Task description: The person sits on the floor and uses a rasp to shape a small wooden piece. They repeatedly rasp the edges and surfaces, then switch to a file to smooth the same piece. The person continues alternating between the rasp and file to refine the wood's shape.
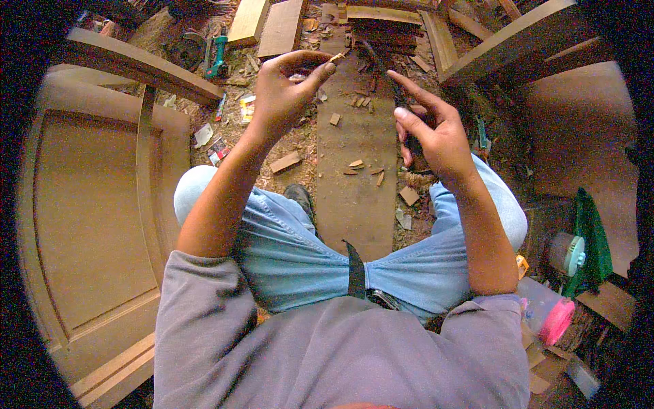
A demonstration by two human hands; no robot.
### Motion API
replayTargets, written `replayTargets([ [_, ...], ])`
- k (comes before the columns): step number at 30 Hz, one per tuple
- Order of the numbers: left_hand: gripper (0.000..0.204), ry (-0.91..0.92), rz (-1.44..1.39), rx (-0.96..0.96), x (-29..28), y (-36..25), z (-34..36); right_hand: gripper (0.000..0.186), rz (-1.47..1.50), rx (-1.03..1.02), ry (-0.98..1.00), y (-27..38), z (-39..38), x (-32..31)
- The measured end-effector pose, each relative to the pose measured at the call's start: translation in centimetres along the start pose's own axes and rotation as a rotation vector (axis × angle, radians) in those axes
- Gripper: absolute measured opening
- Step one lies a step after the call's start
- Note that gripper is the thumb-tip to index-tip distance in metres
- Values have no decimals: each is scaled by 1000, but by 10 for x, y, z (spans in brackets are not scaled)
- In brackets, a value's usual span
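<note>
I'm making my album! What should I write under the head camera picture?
A left hand pinches a tiny pale sliver over a long plank dotted with wood bits.

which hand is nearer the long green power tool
Left. The left hand is to the right of the long green power tool, not touching it; the right hand is farther right.

No lettering or numbers can be read anywhere here.
</note>
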State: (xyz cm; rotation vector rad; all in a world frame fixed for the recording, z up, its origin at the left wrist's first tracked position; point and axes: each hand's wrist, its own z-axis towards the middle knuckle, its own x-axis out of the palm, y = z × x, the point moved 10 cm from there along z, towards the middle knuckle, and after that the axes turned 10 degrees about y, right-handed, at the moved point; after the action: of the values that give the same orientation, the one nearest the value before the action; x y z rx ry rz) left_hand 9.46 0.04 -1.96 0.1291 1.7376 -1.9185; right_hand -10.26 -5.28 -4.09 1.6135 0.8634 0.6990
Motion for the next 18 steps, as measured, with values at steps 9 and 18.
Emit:
replayTargets([
  [9, 28, 43, -279, -91, 3, 12, 5, 51, -137, -146, 89, 10, -1, 16],
  [18, 28, 82, -394, -126, 11, 15, 2, 49, -169, -203, 114, 11, -3, 23],
])
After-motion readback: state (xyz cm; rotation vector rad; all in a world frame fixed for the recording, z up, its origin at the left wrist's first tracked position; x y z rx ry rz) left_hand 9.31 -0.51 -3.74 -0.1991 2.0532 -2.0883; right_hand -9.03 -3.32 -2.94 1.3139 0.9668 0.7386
